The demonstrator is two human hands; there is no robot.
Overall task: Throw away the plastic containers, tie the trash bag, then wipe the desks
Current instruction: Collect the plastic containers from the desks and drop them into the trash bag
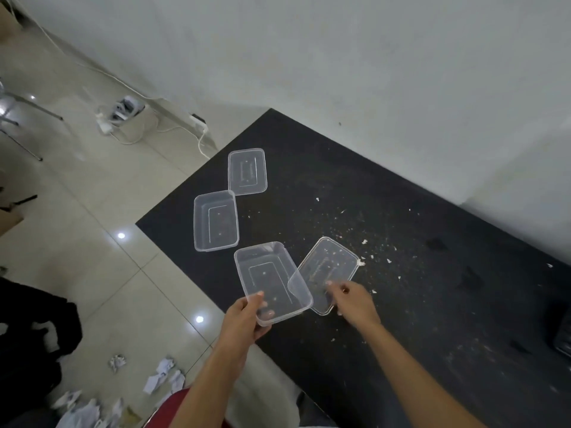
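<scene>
Crumb-strewn black desk [401, 304], tiled floor [92, 186], white wall [340, 57]

A plain white wall [370, 57] meets a glossy pale tiled floor [92, 211] dotted with bright light reflections [121, 235]. White cables [200, 143] trail along the wall's foot near grey metal chair legs [34, 105]. A matte black desk [432, 319] stands against the wall.

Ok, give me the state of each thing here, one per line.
near container: empty, gripped by left hand.
near lid: off, edge pinched by right hand.
far container: empty, open, upright on desk.
far lid: off, flat on desk.
desk: littered with crumbs.
</scene>
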